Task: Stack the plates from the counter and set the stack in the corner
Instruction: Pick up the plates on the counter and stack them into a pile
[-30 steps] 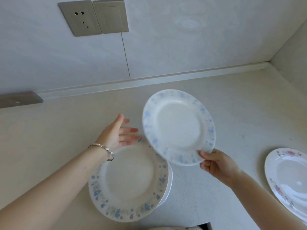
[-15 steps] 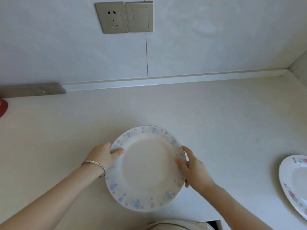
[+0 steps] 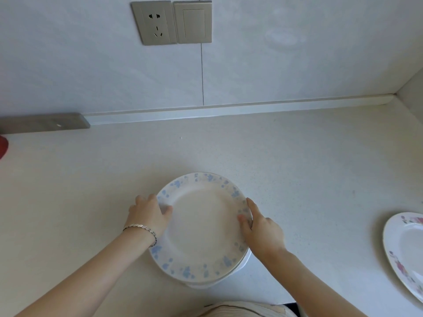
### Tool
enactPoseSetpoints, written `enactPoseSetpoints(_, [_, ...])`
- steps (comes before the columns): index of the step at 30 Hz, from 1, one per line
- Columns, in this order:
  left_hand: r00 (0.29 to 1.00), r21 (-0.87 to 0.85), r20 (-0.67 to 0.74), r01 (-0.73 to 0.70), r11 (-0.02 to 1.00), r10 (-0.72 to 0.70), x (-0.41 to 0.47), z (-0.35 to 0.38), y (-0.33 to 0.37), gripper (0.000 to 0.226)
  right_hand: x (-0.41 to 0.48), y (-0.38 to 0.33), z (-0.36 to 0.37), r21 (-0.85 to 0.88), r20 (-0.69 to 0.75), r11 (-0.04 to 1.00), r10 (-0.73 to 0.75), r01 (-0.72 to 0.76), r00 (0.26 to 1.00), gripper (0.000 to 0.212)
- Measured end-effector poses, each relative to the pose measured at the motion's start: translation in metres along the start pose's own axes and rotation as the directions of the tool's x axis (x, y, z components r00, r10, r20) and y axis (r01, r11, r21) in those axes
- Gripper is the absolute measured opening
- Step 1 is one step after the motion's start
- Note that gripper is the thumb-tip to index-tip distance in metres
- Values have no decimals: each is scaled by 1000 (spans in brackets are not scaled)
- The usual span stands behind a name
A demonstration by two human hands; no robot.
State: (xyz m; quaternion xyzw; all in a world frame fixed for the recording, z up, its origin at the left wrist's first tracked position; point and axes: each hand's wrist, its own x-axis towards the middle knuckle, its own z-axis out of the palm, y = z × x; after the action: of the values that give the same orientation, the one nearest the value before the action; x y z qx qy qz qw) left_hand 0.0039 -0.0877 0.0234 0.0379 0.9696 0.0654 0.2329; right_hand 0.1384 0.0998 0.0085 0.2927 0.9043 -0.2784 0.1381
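Observation:
A stack of white plates with blue flower rims (image 3: 201, 227) sits on the pale counter near its front edge. My left hand (image 3: 148, 215) grips the stack's left rim, thumb on top. My right hand (image 3: 258, 227) holds the right rim, fingers along the edge. A white plate with pink flowers (image 3: 405, 250) lies alone at the right edge of view, partly cut off. The counter's corner (image 3: 393, 99) is at the far right, where the two walls meet.
A wall socket and switch (image 3: 171, 22) are on the back wall. A grey metal strip (image 3: 43, 123) runs along the wall base at left, and a red object (image 3: 3, 147) shows at the left edge. Bare counter (image 3: 297, 156) lies between stack and corner.
One second ago my right hand held a blue-rimmed plate in the air; it now lies on the stack. Both hands have closed on the stack's rim since.

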Motion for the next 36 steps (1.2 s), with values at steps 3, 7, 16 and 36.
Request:
enactPoseSetpoints(3, [1000, 5, 6, -17, 1000, 17, -3, 4, 1, 43, -2, 5, 1, -55, -13, 998, 17, -17, 1000, 54])
enactPoseSetpoints(7, [998, 14, -15, -55, 998, 56, -5, 10, -3, 45, -2, 9, 3, -50, -17, 998, 23, -24, 1000, 55])
enactPoseSetpoints(16, [991, -579, -38, -126, 806, 128, 11, 37, -40, 83, 5, 14, 20, 641, -56, 767, 93, -36, 994, 48])
enactPoseSetpoints(36, [989, -879, 146, 128, 460, 3, -5, 37, -32, 42, 15, 11, 38, 929, 76, 361, 13, -76, 997, 46])
